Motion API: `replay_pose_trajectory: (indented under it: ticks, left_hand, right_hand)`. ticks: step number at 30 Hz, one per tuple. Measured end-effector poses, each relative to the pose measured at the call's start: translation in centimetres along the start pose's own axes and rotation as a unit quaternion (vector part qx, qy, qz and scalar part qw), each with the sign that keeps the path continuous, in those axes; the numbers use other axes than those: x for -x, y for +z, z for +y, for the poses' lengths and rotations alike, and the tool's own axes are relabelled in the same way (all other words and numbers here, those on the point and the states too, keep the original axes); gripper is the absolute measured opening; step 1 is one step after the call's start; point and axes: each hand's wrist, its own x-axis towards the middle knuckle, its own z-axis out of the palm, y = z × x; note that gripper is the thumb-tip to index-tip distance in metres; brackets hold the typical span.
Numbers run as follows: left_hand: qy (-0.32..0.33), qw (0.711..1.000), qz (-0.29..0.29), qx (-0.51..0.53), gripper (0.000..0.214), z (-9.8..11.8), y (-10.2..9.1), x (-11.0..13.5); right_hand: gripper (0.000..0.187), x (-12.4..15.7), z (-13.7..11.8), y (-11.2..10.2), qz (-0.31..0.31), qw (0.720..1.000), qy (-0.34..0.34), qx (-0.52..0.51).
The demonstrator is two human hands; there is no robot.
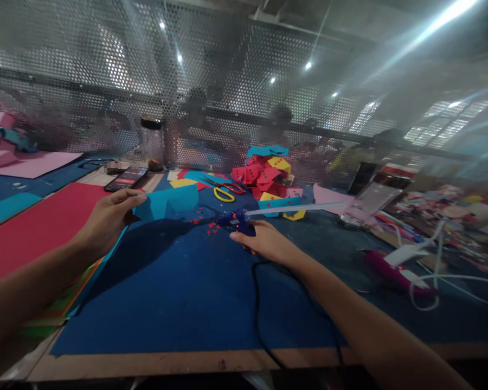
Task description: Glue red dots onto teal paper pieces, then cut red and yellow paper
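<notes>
Pinched by its near end, a folded piece of light blue paper [168, 202] hangs over the table from my left hand [111, 216]. My right hand [264, 240] is wrapped around the handle of a dark blue hot glue gun [241, 218]. Its nozzle points left toward the paper, without touching it as far as I can see. A long clear glue stick [296, 208] sticks out of the gun's back, and a black cord [255, 303] runs from it over the table edge. Small red paper dots [212, 229] lie just below the nozzle.
Yellow-and-red scissors [224, 194] and a heap of red and yellow paper dice [266, 176] are at the back. A phone [127, 177] and a bottle [152, 143] stand left; red sheets [32, 227] lie nearer. On the right are a clear container [370, 197] and a power strip [400, 271].
</notes>
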Motion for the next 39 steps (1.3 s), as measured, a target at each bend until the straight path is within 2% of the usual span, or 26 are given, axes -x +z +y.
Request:
replay_pose_trajectory:
  ticks: [8, 15, 30, 39]
  left_hand:
    - [-0.015, 1.0, -0.007, -0.002, 0.036, 0.0, 0.0, 0.1]
    - [-0.005, 1.0, 0.007, -0.013, 0.043, -0.6, -0.1, -0.3]
    - [-0.011, 1.0, 0.011, -0.017, 0.045, -0.4, 0.1, -0.1]
    - [-0.021, 1.0, 0.009, -0.015, 0.047, -0.3, 0.2, 0.0]
  right_hand:
    - [0.031, -0.1, 0.6, 0.3, 0.003, 0.999, -0.039, 0.001]
    - [0.032, -0.2, 0.2, 0.2, -0.025, 0.999, 0.011, 0.032]
    - [0.034, 0.4, -0.8, -0.5, -0.005, 1.0, 0.017, 0.012]
    - [0.033, 0.0, -0.2, 0.2, -0.017, 0.999, 0.016, 0.033]
